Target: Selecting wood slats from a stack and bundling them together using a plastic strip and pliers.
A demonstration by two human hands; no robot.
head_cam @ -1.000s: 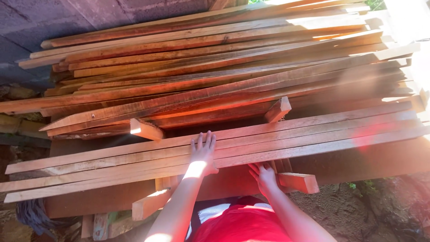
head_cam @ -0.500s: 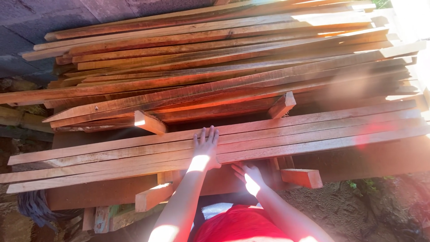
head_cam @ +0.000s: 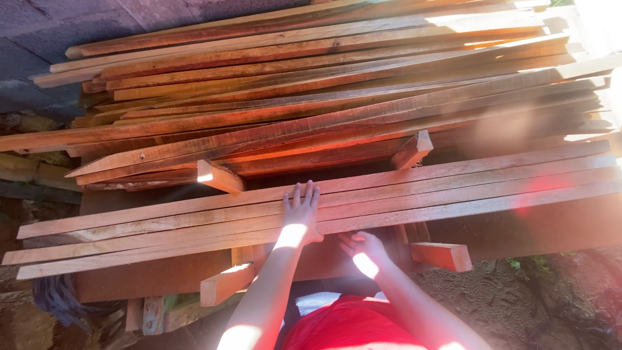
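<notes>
Reddish wooden planks (head_cam: 337,201) are laid crosswise before the person, long axis left to right. Flat on the planks the left hand (head_cam: 301,217) is spread, nothing grasped. Below their near edge the right hand (head_cam: 364,249) is curled loosely. Behind, a taller lumber stack (head_cam: 311,97) is piled; a short block (head_cam: 440,255) juts beneath.

Left hand (head_cam: 300,217) flat on the near row of long planks (head_cam: 389,201), right hand (head_cam: 364,249) below their near edge, bigger plank stack (head_cam: 311,97) behind, short block (head_cam: 442,255) at right.
</notes>
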